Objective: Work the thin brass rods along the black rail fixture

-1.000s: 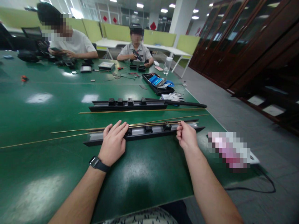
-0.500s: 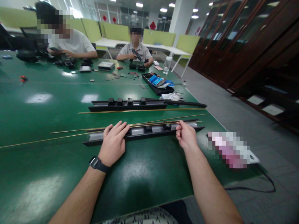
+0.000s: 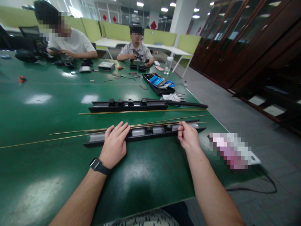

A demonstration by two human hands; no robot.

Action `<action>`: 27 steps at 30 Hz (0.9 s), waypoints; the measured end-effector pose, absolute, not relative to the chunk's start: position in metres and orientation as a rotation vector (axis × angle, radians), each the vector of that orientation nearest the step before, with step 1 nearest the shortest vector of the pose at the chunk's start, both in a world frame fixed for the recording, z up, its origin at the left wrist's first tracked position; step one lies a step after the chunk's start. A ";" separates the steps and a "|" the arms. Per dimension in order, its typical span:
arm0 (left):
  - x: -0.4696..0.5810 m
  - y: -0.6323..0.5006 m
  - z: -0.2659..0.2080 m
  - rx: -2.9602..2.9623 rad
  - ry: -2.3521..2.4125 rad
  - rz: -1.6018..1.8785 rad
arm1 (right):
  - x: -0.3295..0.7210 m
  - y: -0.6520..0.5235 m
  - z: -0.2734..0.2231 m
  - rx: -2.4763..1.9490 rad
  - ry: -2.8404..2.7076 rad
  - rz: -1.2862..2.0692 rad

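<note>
Your rods [image 3: 143, 126] lie along and over the near rail [image 3: 139, 133], on the table [image 3: 141, 182] right in front of you. Their long axis runs left to right, with the right ends a little farther from you; they fan slightly apart at both sides. The rail is set much the same way, its right end tipped away from you.

Your right grip [image 3: 188, 135] is clenched, thumb against fingers, pinching the rods near the rail's right end; one rod tip pokes out to the right beyond it. Your left grip [image 3: 115, 142] is released, laid palm down across the rods and rail with the fingers stretched out.

The rods are thin, straight and smooth, with a brassy gold shine. The rail is a long trough, silvery inside with black walls, and small dark blocks [image 3: 149, 129] sit across it; your left fingers partly hide one. Beyond it, near and roughly parallel, are more rods [image 3: 113, 113] and a far rail [image 3: 128, 108] bearing four blocks. A black strip [image 3: 188, 104] reaches right from that rail, beside knitted white gloves [image 3: 173, 97]. The table is glossy green, with lamp glare on it.

Your watch [image 3: 95, 164] has a squarish dark face and a dark strap. Your pale clothing [image 3: 150, 218] carries dark, letter-like marks that you cannot read as words here.
</note>
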State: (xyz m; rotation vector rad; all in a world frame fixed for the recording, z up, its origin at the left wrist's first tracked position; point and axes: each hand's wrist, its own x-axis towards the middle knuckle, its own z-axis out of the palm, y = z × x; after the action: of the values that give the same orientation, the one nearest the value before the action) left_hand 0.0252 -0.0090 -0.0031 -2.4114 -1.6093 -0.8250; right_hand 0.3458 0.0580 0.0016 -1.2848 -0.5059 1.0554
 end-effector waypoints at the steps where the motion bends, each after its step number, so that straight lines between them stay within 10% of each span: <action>1: 0.025 -0.009 -0.003 -2.414 -1.606 -0.827 | 0.347 0.059 0.002 -1.287 -0.482 1.035; 27: 0.027 -0.009 -0.004 -2.432 -1.593 -0.813 | 0.342 0.055 0.000 -1.260 -0.588 1.141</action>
State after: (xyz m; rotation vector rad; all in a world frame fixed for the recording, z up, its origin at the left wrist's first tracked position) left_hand 0.0266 -0.0089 -0.0044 -2.4322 -1.5931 -0.8130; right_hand 0.3422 0.0553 0.0001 -1.2599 -0.5881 1.1411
